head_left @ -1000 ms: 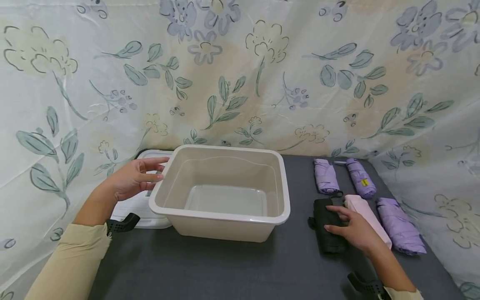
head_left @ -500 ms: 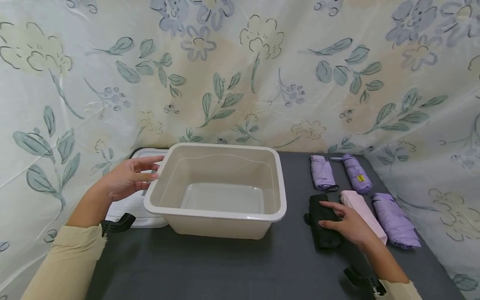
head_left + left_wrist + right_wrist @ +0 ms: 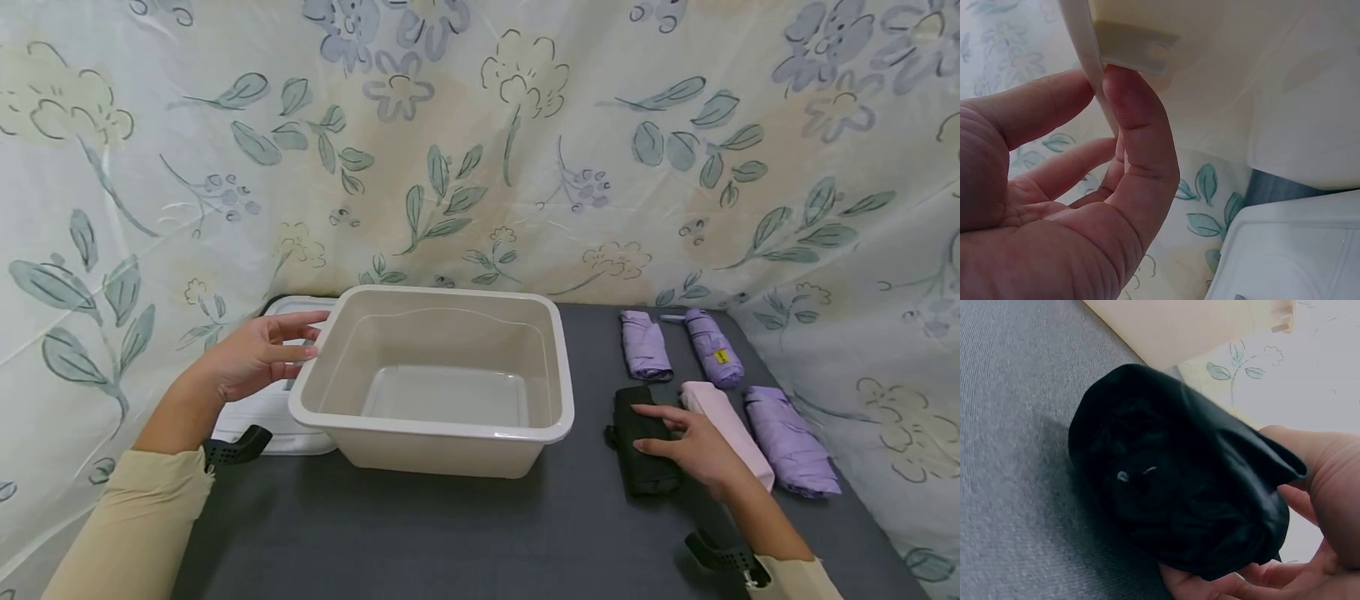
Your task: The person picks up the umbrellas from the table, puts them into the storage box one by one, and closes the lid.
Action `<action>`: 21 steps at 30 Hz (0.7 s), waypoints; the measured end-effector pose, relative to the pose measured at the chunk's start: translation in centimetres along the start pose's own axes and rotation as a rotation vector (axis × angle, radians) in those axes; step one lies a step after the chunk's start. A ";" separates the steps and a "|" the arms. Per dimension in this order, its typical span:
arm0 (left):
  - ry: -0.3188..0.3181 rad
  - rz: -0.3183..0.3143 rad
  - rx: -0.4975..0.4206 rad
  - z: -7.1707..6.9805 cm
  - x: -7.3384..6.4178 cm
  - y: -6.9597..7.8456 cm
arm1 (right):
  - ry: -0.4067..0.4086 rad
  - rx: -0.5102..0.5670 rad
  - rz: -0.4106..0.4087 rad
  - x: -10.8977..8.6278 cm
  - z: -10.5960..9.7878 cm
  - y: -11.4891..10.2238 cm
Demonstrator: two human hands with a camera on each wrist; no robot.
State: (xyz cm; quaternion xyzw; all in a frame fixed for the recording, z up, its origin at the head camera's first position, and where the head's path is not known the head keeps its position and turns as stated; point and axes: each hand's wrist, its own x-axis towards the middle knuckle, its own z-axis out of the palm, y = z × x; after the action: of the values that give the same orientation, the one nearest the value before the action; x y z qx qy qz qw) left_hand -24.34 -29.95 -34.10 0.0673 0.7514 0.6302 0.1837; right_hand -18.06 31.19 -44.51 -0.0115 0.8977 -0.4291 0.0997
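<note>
A beige plastic storage bin [image 3: 442, 454] stands on the dark table with its open top up. At its left rim my left hand [image 3: 255, 358] pinches the edge; in the left wrist view bent fingers [image 3: 1141, 137] reach beneath the rim. On the right, my right hand [image 3: 697, 450] holds a black folded umbrella [image 3: 643, 458] lying on the table. From the right wrist view, the umbrella's wrapped black fabric [image 3: 1166, 462] faces the camera, thumb on one side and fingers on the other. A pink folded umbrella [image 3: 727, 429] lies just beside this hand.
Two purple folded umbrellas, a shorter one [image 3: 645, 346] and one with a yellow tag [image 3: 714, 348], lie farther back. A larger purple one [image 3: 791, 442] is at the right. Behind the bin's left side rests a white lid [image 3: 281, 425]. Floral cloth [image 3: 480, 150] hangs around the table.
The head view shifts slightly at first. The black umbrella moves a little left with my right hand, away from the pink one. My left hand stays at the bin's rim.
</note>
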 end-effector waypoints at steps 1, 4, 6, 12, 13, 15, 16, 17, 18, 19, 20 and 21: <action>-0.001 0.000 -0.003 0.0 0.0 0.0 | 0.003 0.004 -0.001 0.0 0.0 0.0; 0.002 -0.004 -0.006 0.0 -0.1 0.0 | 0.008 0.022 -0.012 0.1 0.1 -0.1; 0.005 -0.005 -0.002 0.0 -0.1 0.0 | 0.016 0.042 -0.018 0.2 0.2 0.0; 0.002 -0.004 0.012 0.3 -0.3 0.1 | -0.002 0.249 0.009 0.6 0.4 0.1; 0.001 -0.002 0.016 0.3 -0.3 0.1 | -0.006 0.287 0.012 0.6 0.5 0.1; 0.000 0.002 0.020 0.3 -0.4 0.1 | -0.002 0.329 0.012 0.7 0.5 0.0; 0.000 0.003 0.021 0.3 -0.4 0.1 | 0.004 0.340 0.008 0.7 0.5 -0.1; 0.000 0.004 0.022 0.4 -0.4 0.1 | 0.016 0.338 -0.001 0.7 0.5 -0.1; 0.000 0.006 0.024 0.4 -0.5 0.1 | 0.027 0.339 -0.009 0.7 0.5 -0.2; 0.000 0.008 0.025 0.4 -0.5 0.1 | 0.040 0.338 -0.015 0.7 0.5 -0.3; 0.001 0.009 0.024 0.4 -0.5 0.0 | 0.048 0.342 -0.022 0.7 0.5 -0.4; 0.000 0.010 0.023 0.4 -0.5 0.0 | 0.050 0.358 -0.030 0.7 0.5 -0.6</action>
State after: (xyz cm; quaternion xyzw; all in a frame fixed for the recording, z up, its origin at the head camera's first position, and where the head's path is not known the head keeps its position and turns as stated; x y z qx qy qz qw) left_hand -23.79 -29.77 -34.03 0.0730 0.7584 0.6222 0.1799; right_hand -18.70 30.36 -44.47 0.0039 0.8087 -0.5838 0.0716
